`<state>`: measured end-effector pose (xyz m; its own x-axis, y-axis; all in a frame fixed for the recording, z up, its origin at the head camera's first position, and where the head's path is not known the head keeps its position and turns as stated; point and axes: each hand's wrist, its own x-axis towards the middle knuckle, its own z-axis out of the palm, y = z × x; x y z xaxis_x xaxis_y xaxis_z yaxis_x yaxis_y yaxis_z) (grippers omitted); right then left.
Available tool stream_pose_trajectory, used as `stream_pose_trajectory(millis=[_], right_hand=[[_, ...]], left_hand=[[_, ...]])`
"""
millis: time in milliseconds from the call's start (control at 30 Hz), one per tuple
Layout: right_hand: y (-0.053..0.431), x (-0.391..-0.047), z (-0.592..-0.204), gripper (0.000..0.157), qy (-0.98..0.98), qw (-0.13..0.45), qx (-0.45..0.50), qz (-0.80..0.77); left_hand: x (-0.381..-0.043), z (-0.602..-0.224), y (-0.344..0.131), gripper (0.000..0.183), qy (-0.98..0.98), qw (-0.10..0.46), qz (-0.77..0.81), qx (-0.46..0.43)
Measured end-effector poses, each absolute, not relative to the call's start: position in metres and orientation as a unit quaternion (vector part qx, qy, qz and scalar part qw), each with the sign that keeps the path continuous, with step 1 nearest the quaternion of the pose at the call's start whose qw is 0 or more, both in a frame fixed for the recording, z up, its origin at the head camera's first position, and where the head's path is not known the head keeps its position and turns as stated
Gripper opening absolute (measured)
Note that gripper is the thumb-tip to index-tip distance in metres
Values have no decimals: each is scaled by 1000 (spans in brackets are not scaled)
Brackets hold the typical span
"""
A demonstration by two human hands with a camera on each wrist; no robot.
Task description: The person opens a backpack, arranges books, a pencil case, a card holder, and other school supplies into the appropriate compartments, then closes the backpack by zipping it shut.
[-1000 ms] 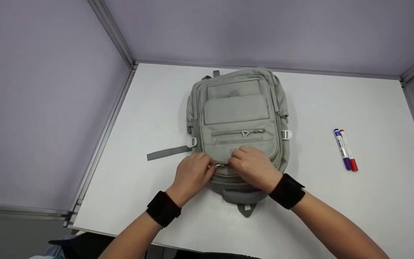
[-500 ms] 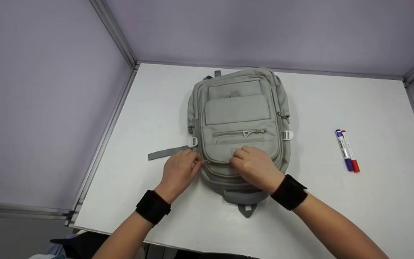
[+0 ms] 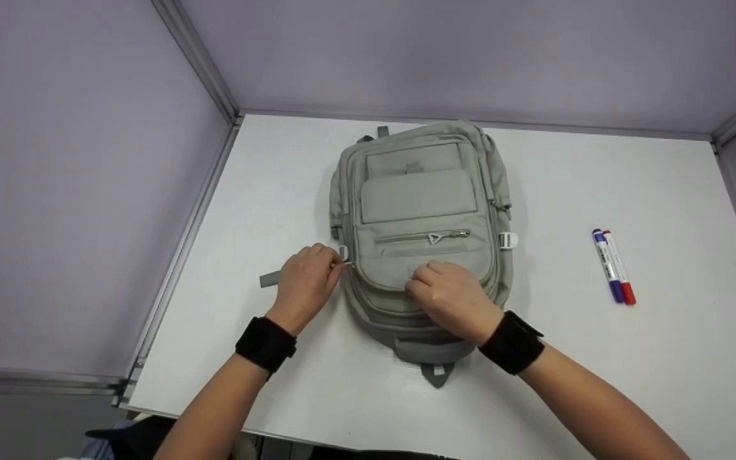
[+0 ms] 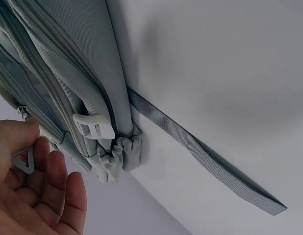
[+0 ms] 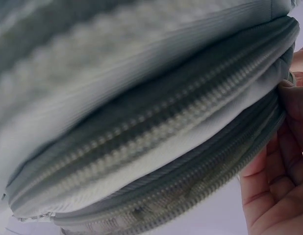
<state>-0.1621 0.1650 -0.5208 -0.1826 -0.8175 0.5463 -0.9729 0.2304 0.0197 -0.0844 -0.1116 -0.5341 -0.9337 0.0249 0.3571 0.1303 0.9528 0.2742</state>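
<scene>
A grey-green backpack (image 3: pixel 419 195) lies front up on the white table (image 3: pixel 598 383), its top handle (image 3: pixel 435 350) towards the person. At the front pocket's left edge my left hand (image 3: pixel 307 278) pinches a zipper pull (image 4: pixel 25 161), a tab with a triangular cut-out, under the metal slider (image 4: pixel 23 111). My right hand (image 3: pixel 451 297) grips the pocket's near edge, with fingers curled at the fabric. Close by in the right wrist view, curved zipper teeth (image 5: pixel 156 127) run along the bag's layers.
Two markers (image 3: pixel 614 267), one blue and one red, lie side by side on the right. A loose grey strap (image 4: pixel 205 152) stretches left from the bag, partly behind my left hand in the head view. Lavender panels (image 3: pixel 444 57) border the table.
My left hand has slid the zipper pull from the middle of the pocket's near edge round the corner to its left side. My right hand keeps its grip in place.
</scene>
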Motion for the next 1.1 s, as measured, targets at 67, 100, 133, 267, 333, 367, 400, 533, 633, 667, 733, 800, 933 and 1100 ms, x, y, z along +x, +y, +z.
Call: stream_pose_trajectory(millis=[67,100,133,267,333,367,400,533,633,667,733,800,933,1100], right_hand=[[165,-162,-521,7,-748,232,598,170],[165,-162,-521,7,-748,232,598,169],[165,-162,-521,7,-748,233,598,169],[165,-162,-521,6,-749,234,597,167],[166,-163,-522,7,-749,235,597,165],[166,-163,-522,7,-749,235,597,165],[166,-163,-522,7,-749,235,597,163],[166,-162,-523,9,-751,231,597,160],[166,-161,-523,8,-753,228,597,157],[166,-161,-523,7,-754,227,596,156],[166,-161,-523,6,-755,227,595,156],[166,-160,-523,5,-755,228,594,157],[166,-160,-524,6,-754,228,594,162],[167,-161,-523,4,-757,226,592,158]], left_hand=[[-88,-535,-113,12,-972,180,-146,-38],[-90,-535,-114,12,-972,180,-145,-36],[-91,-535,-114,12,-973,179,-142,-33],[-100,-533,-116,14,-976,169,-136,-20],[-104,-532,-117,15,-978,161,-135,-13],[-106,-532,-118,15,-978,156,-135,-10],[-108,-532,-119,15,-979,151,-134,-6],[-119,-532,-122,14,-981,138,-134,7],[-126,-532,-124,15,-982,136,-131,11],[-129,-532,-124,15,-982,137,-131,10],[-134,-531,-125,16,-982,137,-129,11],[-138,-531,-127,17,-982,138,-129,13],[-146,-533,-128,17,-982,137,-132,21],[-151,-534,-128,16,-981,131,-139,27]])
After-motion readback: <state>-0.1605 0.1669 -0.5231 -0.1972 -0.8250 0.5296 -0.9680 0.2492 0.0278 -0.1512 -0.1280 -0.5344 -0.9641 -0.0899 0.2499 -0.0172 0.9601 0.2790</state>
